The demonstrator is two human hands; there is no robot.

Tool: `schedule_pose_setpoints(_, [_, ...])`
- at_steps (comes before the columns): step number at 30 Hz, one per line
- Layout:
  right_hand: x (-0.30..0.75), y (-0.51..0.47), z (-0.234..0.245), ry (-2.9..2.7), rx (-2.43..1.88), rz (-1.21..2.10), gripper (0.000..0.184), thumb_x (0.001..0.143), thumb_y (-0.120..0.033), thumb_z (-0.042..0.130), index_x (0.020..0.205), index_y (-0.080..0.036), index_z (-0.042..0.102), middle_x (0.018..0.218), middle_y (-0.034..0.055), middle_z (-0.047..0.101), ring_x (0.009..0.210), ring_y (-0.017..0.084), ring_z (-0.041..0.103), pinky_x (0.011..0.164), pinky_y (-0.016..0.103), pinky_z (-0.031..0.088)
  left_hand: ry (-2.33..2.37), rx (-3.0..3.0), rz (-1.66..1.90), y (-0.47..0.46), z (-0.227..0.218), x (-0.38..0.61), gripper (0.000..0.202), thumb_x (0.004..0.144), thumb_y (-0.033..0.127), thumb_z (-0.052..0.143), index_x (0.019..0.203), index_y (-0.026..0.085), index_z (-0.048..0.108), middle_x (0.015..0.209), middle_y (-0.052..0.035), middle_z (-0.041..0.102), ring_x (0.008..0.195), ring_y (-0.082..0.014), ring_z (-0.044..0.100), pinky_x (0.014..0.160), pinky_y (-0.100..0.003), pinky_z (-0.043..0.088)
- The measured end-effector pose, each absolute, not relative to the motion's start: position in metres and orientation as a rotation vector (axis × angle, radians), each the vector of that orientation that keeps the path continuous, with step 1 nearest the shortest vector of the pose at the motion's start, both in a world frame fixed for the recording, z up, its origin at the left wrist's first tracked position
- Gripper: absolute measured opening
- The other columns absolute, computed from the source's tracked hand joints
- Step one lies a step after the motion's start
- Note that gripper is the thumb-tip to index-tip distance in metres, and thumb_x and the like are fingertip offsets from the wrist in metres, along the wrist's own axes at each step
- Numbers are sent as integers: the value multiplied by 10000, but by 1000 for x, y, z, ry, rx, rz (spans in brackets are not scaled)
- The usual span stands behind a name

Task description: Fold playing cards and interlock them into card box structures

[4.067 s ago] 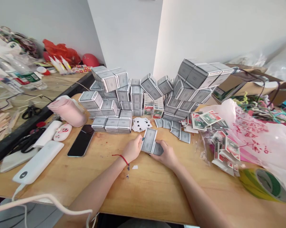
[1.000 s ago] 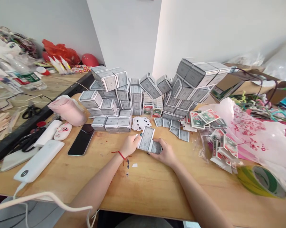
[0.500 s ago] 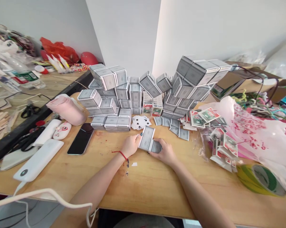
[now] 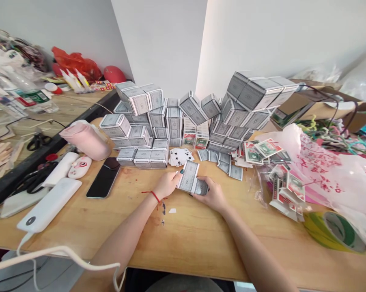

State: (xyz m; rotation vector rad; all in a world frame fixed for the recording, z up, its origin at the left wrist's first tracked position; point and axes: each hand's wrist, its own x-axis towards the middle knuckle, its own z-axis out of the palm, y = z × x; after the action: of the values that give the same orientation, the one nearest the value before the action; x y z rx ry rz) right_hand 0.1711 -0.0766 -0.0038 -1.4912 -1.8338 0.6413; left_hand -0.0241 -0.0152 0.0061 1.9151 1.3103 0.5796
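Left hand [image 4: 165,184], right hand [image 4: 213,195]: fingers gripping card pieces [image 4: 188,177] | nearside of face-up cards [image 4: 180,157] | change: none evident, pieces remain held

The surface [image 4: 198,235] looks like smooth wood to me, the cards [image 4: 188,177] paper, the phone [image 4: 103,180] glossy, the tape [image 4: 321,230] shiny plastic.

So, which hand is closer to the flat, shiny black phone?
Left. The left hand is to the right of the phone, across a gap; the right hand is farther right.
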Motion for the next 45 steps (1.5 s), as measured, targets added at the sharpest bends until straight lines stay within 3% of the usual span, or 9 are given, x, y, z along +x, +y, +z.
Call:
schedule_pose_setpoints(10, [170, -77, -3, -1842, -1461, 669, 493, 591, -401, 663, 1019, -217, 503, 972, 61, 628, 868, 219, 603, 730, 332, 474, 1245, 1824, 652, -14, 3, -28, 415, 806, 461, 315, 504, 176, 308, 475, 35, 316, 467, -86, 299, 452, -231, 204])
schedule_pose_setpoints(27, [169, -76, -2, -1854, -1463, 640, 478, 591, -391, 661, 1004, -211, 504, 976, 71, 627, 880, 225, 603, 747, 339, 473, 1311, 1879, 598, -17, 5, -22, 418, 818, 446, 295, 494, 183, 314, 463, 15, 357, 455, -104, 328, 449, -248, 197])
schedule_pose_setpoints(34, [170, -75, 0, -1827, -1465, 657, 476, 597, -389, 659, 1009, -213, 499, 974, 58, 621, 866, 209, 594, 740, 323, 467, 1257, 1669, 627, -15, 4, -27, 470, 814, 508, 295, 498, 171, 384, 412, 18, 402, 411, -100, 377, 429, -231, 256])
schedule_pose_setpoints(45, [169, -76, 0, -1818, -1494, 667, 489, 590, -402, 662, 1009, -198, 516, 957, 63, 624, 851, 210, 596, 726, 320, 464, 1322, 1795, 705, -14, 0, -24, 461, 810, 479, 306, 467, 172, 321, 447, 19, 369, 439, -87, 330, 429, -232, 202])
